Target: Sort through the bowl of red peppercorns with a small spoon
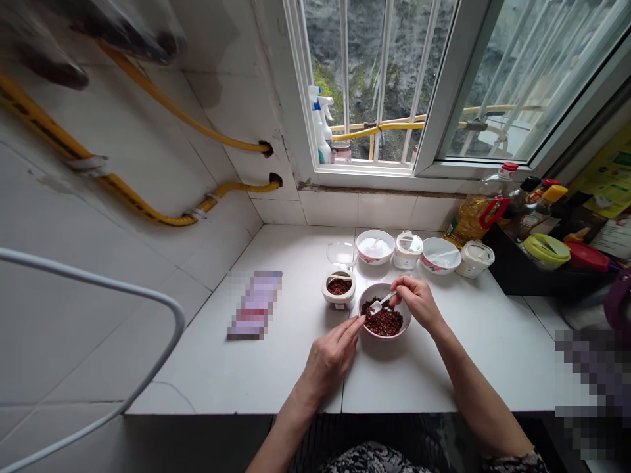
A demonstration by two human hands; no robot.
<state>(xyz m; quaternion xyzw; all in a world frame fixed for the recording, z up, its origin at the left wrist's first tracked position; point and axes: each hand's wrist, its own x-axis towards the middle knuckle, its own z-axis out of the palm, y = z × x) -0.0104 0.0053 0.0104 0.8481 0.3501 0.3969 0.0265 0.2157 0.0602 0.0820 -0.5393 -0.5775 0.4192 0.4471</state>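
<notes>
A white bowl with a pink rim holds dark red dried flakes or peppercorns, too small to name exactly. My right hand pinches the handle of a small white spoon, whose head is over the contents inside the bowl. At the bowl's left edge, my left hand grips the rim with its fingertips; its thumb is mostly hidden. Just behind that hand stands a square white seasoning jar, lid up, with the same dark red stuff inside.
Along the back are a bowl of white granules, a lidded jar, a bowl with a white spoon and another jar. An oil bottle stands right. A blurred purple packet lies left.
</notes>
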